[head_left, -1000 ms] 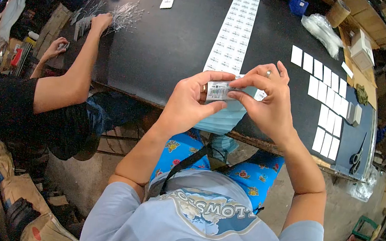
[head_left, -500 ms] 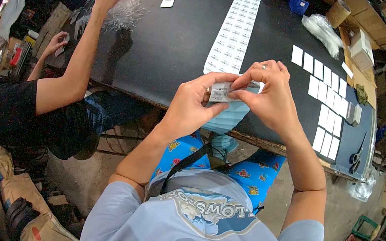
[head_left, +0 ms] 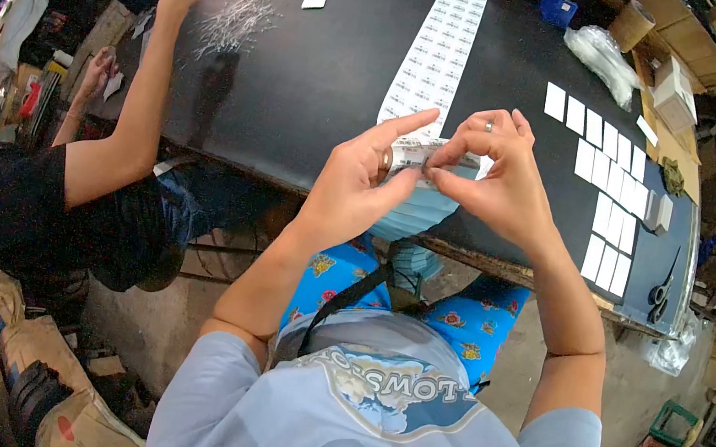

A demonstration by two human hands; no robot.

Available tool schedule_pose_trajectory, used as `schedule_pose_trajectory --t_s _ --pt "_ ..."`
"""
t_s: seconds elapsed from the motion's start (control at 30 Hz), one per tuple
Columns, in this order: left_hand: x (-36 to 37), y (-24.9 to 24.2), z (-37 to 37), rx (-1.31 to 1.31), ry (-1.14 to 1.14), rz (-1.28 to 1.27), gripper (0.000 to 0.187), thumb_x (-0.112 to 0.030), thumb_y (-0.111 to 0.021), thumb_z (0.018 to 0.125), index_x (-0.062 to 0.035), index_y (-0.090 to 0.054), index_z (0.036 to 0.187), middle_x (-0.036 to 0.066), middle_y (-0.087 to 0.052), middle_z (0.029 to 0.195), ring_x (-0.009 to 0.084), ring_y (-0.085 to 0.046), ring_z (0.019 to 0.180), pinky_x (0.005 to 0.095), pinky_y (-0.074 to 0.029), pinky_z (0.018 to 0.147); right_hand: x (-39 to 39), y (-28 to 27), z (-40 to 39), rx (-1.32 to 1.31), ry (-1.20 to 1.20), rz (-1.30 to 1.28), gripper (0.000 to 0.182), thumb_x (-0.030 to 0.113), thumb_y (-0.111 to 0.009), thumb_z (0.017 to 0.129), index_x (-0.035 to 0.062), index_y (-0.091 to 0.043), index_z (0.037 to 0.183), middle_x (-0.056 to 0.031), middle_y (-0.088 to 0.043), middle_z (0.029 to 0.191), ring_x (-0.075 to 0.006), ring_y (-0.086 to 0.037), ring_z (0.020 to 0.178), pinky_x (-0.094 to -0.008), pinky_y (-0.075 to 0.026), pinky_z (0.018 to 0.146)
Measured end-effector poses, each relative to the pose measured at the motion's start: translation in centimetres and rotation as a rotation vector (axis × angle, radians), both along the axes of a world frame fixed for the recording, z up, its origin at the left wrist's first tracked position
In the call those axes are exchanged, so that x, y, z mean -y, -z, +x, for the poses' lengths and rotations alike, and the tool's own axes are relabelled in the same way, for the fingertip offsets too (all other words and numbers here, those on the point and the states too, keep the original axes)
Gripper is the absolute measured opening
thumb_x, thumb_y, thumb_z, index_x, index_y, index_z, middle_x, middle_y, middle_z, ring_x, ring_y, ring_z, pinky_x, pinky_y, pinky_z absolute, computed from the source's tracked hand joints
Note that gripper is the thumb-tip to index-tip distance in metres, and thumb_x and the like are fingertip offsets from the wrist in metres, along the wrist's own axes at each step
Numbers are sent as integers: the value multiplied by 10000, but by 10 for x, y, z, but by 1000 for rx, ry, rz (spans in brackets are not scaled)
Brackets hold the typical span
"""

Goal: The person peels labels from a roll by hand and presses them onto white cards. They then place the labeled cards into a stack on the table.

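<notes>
Dark tabletop [head_left: 306, 77] spans the workshop. Right hand [head_left: 503, 192] pinches a barcode label [head_left: 407, 154], its long axis crosswise between both hands; left hand [head_left: 350, 183], index and thumb parted, has an unclear grip. Beyond, a label strip [head_left: 438, 60] runs lengthwise away, leaning right.

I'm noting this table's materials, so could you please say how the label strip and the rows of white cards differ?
The label strip is one long band; the white cards are separate pieces. The label strip bears dark print, while the white cards look blank. Both lie on the dark table.
</notes>
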State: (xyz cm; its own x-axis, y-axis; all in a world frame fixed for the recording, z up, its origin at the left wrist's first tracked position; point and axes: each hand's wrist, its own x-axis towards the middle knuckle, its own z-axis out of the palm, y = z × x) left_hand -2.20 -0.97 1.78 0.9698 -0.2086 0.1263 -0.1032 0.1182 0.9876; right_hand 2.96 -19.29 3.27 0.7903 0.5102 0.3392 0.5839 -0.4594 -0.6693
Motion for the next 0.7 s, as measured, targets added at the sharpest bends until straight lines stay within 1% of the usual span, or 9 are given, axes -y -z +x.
schedule_pose_trajectory --t_s 0.07,0.13,0.27,0.33,0.47,0.57,0.7 --pt "2 1 0 8 -25 -23 549 113 -512 866 28 -393 1394 123 -581 1231 133 -577 1077 248 -455 918 0 2 0 14 1 20 101 145 -780 637 138 -704 703 8 -592 824 -174 -528 993 -481 -153 1091" --pt "4 5 0 62 -58 -20 561 112 -511 867 24 -380 1405 123 -584 1224 122 -574 1070 241 -454 909 1 4 0 27 -18 75 123 187 -771 631 124 -711 719 -16 -645 785 -223 -533 1033 -566 -137 1085" --pt "4 4 -2 85 -85 30 558 109 -512 868 25 -383 1405 120 -589 1215 119 -576 1059 237 -456 896 -1 4 -5 34 -4 91 109 179 -765 623 130 -702 697 7 -639 781 -213 -539 1023 -561 -141 1084" --pt "4 3 -3 64 -92 64 560 106 -516 868 26 -383 1406 117 -598 1201 115 -582 1044 233 -459 883 -3 5 -6 74 0 124 89 164 -752 616 139 -692 678 33 -625 763 -198 -540 1008 -552 -130 1087" --pt "5 4 -4 94 -100 61 557 103 -520 867 30 -388 1404 114 -599 1198 110 -584 1031 229 -460 877 -4 6 -8 106 14 128 80 153 -741 610 150 -689 670 50 -602 732 -184 -538 995 -546 -112 1089" --pt "6 5 -3 119 -92 11 551 101 -523 867 36 -395 1398 118 -601 1197 108 -585 1027 226 -461 875 -6 7 -9 136 22 138 83 146 -738 602 157 -680 661 54 -585 708 -179 -539 980 -541 -105 1088" --pt "6 -1 -4 84 -103 -12 529 95 -532 865 43 -421 1379 125 -598 1204 115 -590 1028 230 -464 881 -6 8 -9 247 31 129 104 134 -741 589 161 -663 652 62 -589 711 -184 -548 978 -531 -101 1087"
